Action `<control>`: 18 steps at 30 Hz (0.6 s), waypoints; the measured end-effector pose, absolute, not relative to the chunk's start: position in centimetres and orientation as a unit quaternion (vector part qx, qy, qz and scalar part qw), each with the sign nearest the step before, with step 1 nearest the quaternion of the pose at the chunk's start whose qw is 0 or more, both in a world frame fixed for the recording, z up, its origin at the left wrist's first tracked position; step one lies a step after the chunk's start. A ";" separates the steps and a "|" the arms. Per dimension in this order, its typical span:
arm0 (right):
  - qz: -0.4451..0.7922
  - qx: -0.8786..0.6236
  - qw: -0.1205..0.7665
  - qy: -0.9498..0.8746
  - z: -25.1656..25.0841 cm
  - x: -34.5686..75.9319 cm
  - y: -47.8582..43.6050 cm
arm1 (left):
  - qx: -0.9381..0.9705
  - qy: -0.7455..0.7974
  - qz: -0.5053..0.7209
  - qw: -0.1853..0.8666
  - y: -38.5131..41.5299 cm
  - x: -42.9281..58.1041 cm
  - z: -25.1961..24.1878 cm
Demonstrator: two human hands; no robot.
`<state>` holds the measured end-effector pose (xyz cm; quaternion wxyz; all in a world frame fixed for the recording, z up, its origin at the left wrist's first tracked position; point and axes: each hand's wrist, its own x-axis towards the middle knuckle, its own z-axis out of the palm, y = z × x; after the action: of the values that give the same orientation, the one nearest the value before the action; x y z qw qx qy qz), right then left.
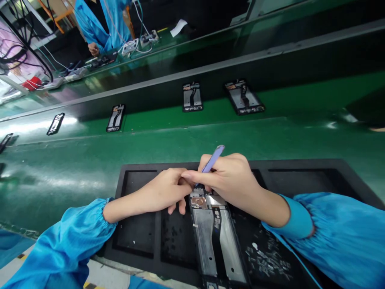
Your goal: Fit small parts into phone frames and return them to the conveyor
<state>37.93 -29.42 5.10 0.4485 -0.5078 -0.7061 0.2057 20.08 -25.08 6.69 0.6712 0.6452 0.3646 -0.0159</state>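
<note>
An opened phone body (203, 233) lies on a black tray, its silvery inner plate and black ribbon cable facing up. My right hand (230, 176) grips a slim purple tool (213, 159) that looks like tweezers. The tool slants down to the phone's top end, where fingers hide its tip. My left hand (168, 188) reaches in from the left to the phone's upper left corner. Its thumb and forefinger are pressed together beside the tool tip, and the lower fingers curl. Whether a small part sits in that pinch is hidden.
The black tray (158, 237) has several recesses; small clear scraps (266, 257) are scattered right of the phone. Beyond it, several phone bodies (192, 97) lie along the green bench (162, 146). Across a rail, a person in blue (104, 24) sits near power strips (130, 47) and cables.
</note>
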 end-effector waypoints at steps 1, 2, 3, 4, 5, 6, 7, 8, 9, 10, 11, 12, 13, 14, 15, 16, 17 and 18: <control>0.217 -0.513 0.447 -0.700 5.1 37.9 -29.5 | 0.641 0.363 -0.017 0.676 -25.1 20.2 6.8; 0.232 -0.518 0.446 -0.692 5.2 38.0 -29.5 | 0.633 0.362 -0.018 0.684 -25.0 20.3 6.8; 0.250 -0.522 0.446 -0.683 5.2 38.0 -29.5 | 0.623 0.364 -0.017 0.692 -24.9 20.4 6.7; 0.268 -0.527 0.446 -0.671 5.2 38.0 -29.5 | 0.612 0.367 -0.017 0.700 -24.8 20.5 6.6; 0.286 -0.533 0.447 -0.659 5.2 38.0 -29.5 | 0.601 0.371 -0.018 0.707 -24.7 20.6 6.4; 0.303 -0.538 0.448 -0.646 5.3 38.0 -29.5 | 0.592 0.375 -0.020 0.713 -24.6 20.6 6.2; 0.318 -0.543 0.451 -0.634 5.3 38.1 -29.5 | 0.582 0.381 -0.022 0.718 -24.5 20.7 6.0; 0.329 -0.547 0.456 -0.620 5.3 38.1 -29.4 | 0.573 0.388 -0.025 0.721 -24.5 20.7 5.8; 0.339 -0.551 0.462 -0.607 5.4 38.2 -29.4 | 0.566 0.397 -0.027 0.722 -24.5 20.8 5.7; 0.348 -0.555 0.471 -0.591 5.5 38.3 -29.4 | 0.560 0.407 -0.028 0.721 -24.5 20.8 5.6; 0.355 -0.559 0.479 -0.576 5.5 38.4 -29.3 | 0.557 0.417 -0.029 0.717 -24.5 20.9 5.6; 0.360 -0.563 0.487 -0.562 5.6 38.5 -29.3 | 0.556 0.425 -0.032 0.713 -24.5 20.9 5.5; 0.365 -0.566 0.494 -0.550 5.7 38.6 -29.2 | 0.555 0.432 -0.033 0.710 -24.6 21.0 5.6; 0.369 -0.569 0.498 -0.541 5.8 38.8 -29.1 | 0.554 0.435 -0.033 0.709 -24.6 21.1 5.6; 0.373 -0.571 0.501 -0.533 5.9 38.9 -29.1 | 0.553 0.436 -0.031 0.710 -24.7 21.1 5.6; 0.374 -0.573 0.504 -0.526 6.0 38.9 -29.0 | 0.552 0.434 -0.028 0.711 -24.7 21.1 5.6; 0.375 -0.576 0.507 -0.521 6.1 39.0 -28.9 | 0.553 0.430 -0.023 0.713 -24.8 21.1 5.6; 0.374 -0.579 0.509 -0.516 6.2 39.1 -28.9 | 0.555 0.427 -0.018 0.714 -24.8 21.1 5.6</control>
<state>39.12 -28.86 6.17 0.5090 -0.5787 -0.5161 0.3737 21.14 -24.83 5.60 0.7136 0.5547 0.4274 -0.0179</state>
